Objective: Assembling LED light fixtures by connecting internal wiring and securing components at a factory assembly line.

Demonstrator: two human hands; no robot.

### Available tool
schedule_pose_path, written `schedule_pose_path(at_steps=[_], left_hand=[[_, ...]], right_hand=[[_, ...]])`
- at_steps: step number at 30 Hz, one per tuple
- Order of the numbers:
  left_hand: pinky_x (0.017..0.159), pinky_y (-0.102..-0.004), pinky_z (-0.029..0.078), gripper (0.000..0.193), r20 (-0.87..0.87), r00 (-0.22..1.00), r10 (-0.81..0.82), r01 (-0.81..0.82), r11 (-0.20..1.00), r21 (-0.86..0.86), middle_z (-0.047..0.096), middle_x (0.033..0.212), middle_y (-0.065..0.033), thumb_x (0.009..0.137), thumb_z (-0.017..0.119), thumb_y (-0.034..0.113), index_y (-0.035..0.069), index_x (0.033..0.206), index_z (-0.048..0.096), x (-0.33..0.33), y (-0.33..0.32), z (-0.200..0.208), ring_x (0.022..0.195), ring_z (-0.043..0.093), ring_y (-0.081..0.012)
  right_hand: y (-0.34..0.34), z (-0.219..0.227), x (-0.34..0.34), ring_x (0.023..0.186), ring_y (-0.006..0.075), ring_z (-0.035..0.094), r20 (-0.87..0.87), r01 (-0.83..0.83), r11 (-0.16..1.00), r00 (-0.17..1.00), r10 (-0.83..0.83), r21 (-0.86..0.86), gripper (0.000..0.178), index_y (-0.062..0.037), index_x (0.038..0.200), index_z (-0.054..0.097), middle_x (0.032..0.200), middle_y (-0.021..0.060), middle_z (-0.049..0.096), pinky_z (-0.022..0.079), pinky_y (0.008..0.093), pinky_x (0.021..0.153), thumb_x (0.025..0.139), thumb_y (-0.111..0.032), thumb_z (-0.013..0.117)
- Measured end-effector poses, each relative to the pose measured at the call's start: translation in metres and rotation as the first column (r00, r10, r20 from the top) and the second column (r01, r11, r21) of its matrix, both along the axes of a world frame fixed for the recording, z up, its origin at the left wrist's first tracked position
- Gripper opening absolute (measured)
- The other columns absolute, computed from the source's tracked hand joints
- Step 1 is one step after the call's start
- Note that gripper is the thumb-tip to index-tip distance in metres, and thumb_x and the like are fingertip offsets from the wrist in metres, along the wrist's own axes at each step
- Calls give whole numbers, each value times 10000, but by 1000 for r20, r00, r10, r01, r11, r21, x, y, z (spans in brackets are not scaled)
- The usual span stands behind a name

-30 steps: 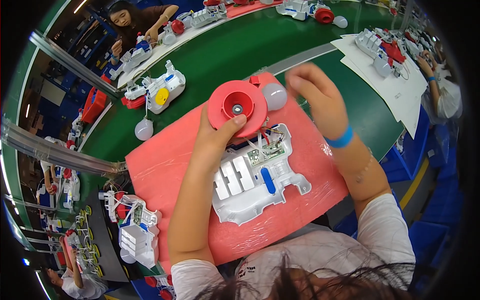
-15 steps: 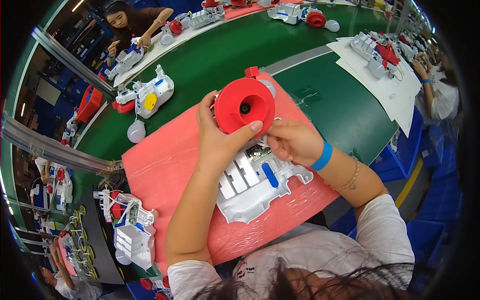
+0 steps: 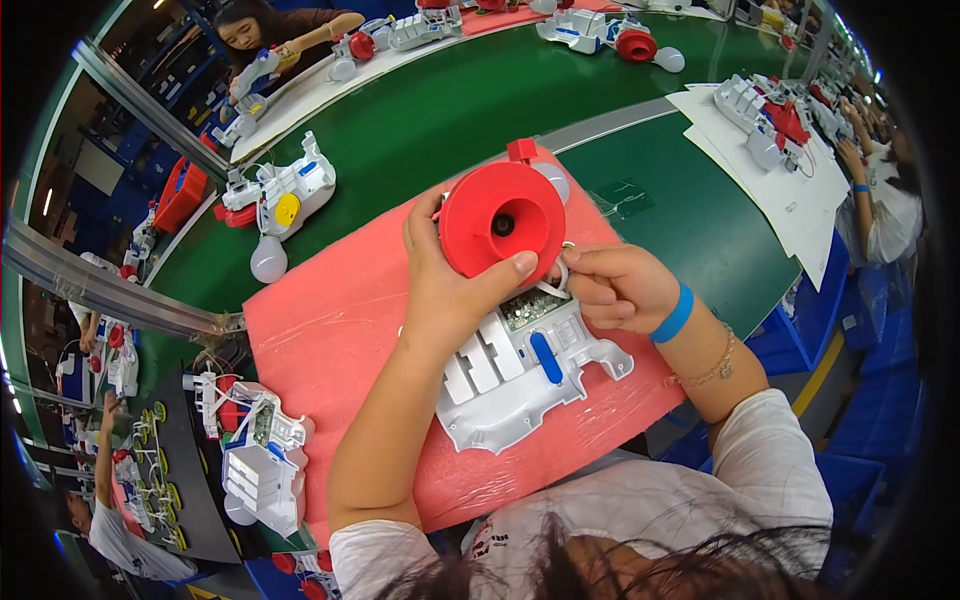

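My left hand (image 3: 455, 270) is wrapped round a red funnel-shaped part (image 3: 540, 258), thumb on its front rim and fingers behind. Just right of the rim, my right hand (image 3: 622, 285) pinches a white cable (image 3: 553, 291) between thumb and fingers. Below both hands lies a white plastic housing half (image 3: 495, 420) with a blue oblong piece (image 3: 545, 357) and a green circuit board (image 3: 530, 310) partly under the cable. Behind the red part shows a white bulb-like globe (image 3: 556, 182), mostly hidden. The far end of the cable is out of sight.
A pink foam mat (image 3: 340, 350) lies under the work. On the green conveyor (image 3: 400, 130) sits another white assembly (image 3: 305, 190) with a yellow disc. One more assembly (image 3: 265, 470) stands left of the mat. White sheets (image 3: 770, 200) with parts lie at right. Other people work nearby.
Both hands and the red part have shifted slightly right, uncovering more of the circuit board. The assembly on the conveyor has moved a little left. My grips look the same.
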State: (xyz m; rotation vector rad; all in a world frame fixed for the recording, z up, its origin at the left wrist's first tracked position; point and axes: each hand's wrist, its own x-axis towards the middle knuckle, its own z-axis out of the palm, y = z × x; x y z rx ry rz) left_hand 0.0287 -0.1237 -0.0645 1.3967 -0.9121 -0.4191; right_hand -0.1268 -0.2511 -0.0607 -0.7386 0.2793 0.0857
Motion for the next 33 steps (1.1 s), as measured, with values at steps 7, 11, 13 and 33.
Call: schedule_pose_path(at_steps=[7, 11, 13, 33], left_hand=[[968, -384, 322, 982, 166, 984, -58, 54, 998, 24, 265, 1211, -183, 545, 803, 340, -7, 1258, 225, -2, 6, 2, 1169, 319, -305], [974, -390, 314, 983, 151, 988, -45, 38, 998, 48, 265, 1212, -186, 542, 805, 349, -9, 1256, 232, -6, 3, 4, 1181, 299, -312], [974, -389, 315, 981, 182, 983, -22, 10, 998, 62, 269, 1212, -188, 544, 804, 352, -11, 1256, 235, -6, 4, 6, 1182, 300, -313], [925, -345, 390, 887, -156, 984, -89, 87, 996, -19, 310, 1206, -166, 600, 780, 274, -28, 1257, 267, -1, 0, 8, 1123, 410, -256]], right_hand=[[-11, -5, -1, 371, 50, 361, -26, -88, 950, 996, 84, -298, 216, -45, 839, 511, 504, -23, 411, 253, 192, 343, 914, -227, 425], [0, 4, -4, 516, 154, 536, 32, 83, 536, 994, -104, -840, 155, -18, 798, 555, 588, 54, 536, 393, 264, 461, 836, -168, 544], [6, 21, -1, 591, 209, 560, 74, 98, 174, 987, -142, -980, 141, -13, 810, 565, 636, 87, 561, 424, 304, 532, 804, -153, 553], [28, 21, -15, 621, 136, 589, -201, -79, 482, 958, -206, -872, 260, -32, 1068, 582, 960, 95, 619, 444, 241, 481, 852, -116, 463]])
